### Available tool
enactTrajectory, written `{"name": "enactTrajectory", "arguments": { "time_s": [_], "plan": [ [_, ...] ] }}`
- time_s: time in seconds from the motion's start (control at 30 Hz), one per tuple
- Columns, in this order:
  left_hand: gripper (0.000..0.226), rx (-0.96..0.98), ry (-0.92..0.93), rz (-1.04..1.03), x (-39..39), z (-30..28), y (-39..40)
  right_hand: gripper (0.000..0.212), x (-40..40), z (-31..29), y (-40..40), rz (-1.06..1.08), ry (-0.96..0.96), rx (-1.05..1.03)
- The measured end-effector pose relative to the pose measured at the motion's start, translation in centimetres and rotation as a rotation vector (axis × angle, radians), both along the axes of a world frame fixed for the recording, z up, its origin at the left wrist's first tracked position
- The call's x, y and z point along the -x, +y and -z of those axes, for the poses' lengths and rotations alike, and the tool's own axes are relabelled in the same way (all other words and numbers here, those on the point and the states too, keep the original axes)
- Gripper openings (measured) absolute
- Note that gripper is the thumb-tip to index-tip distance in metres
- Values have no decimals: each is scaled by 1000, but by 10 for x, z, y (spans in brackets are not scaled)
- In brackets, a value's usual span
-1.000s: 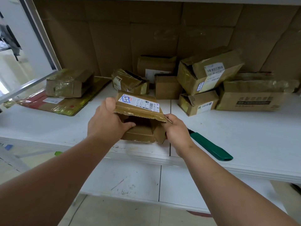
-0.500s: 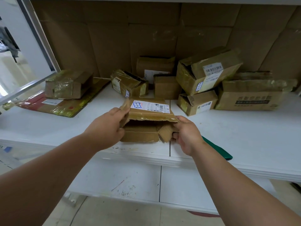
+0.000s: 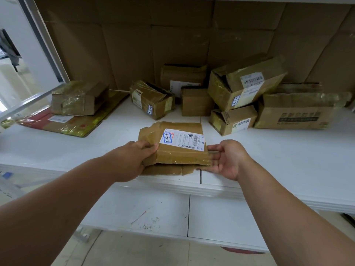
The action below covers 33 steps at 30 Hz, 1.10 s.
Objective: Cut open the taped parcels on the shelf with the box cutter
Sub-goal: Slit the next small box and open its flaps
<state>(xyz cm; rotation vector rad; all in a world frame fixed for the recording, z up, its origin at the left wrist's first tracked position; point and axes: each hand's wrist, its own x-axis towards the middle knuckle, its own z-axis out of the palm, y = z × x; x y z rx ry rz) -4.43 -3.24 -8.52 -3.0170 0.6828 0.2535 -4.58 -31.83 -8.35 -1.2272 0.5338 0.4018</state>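
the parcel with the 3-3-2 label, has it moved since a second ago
Yes. The parcel, held up and tilted then, now lies flat near the front edge of the shelf, label up, left hand gripping its corner, right hand beside it.

Behind the shelf we see a backing of flattened brown cardboard sheets [image 3: 172, 45], their seams and creases showing, covering the whole rear wall. At upper left a white panel edged by a grey metal frame [image 3: 41, 43] slants down, and a pale horizontal rail [image 3: 28, 104] runs out from its foot. Beyond it hangs a dark object [image 3: 8, 48] (too blurred for us to name, perhaps fabric). Below, a scuffed white lower panel [image 3: 144, 214] bears a reddish scratch, and under that we find pale floor tiles [image 3: 134, 252].
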Motion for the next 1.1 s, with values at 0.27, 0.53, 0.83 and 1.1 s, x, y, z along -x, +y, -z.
{"name": "enactTrajectory", "arguments": {
  "time_s": [0.27, 0.53, 0.83, 1.1],
  "plan": [
    [76, -168, 13, 20, 1, 6, -4, 54, 5, 12, 22, -494, -345, 1219],
    [36, 59, 140, -66, -16, 1, -24, 66, 13, 44, 35, -835, -722, 1470],
    [61, 36, -20, -115, -31, 13, -35, 61, -20, 31, 54, -681, -725, 1665],
    [52, 17, -168, -75, -52, 31, -41, 74, -50, 32, 58, -892, -657, 1711]
  ]
}}
